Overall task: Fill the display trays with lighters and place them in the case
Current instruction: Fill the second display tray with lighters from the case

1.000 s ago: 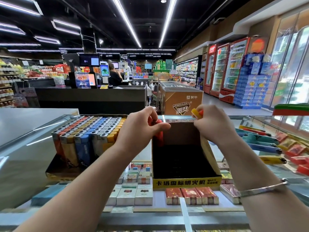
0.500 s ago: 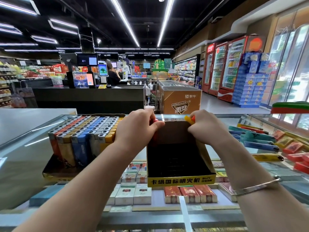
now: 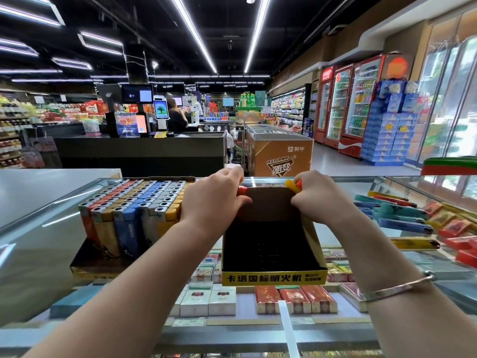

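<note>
Both hands are up at the back wall of the empty display tray on the glass counter. The left hand curls round a red lighter; the right hand pinches a yellow lighter with an orange one beside it. The full tray sits just left. Best played upright: seat them in the back-row slots, corners first, pressing straight down.

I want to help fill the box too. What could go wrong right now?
The left hand and right hand both hold lighters at the back wall of the empty tray, so one might slip out. The tray sits on the glass counter and could slide or bump the full tray beside it.
</note>
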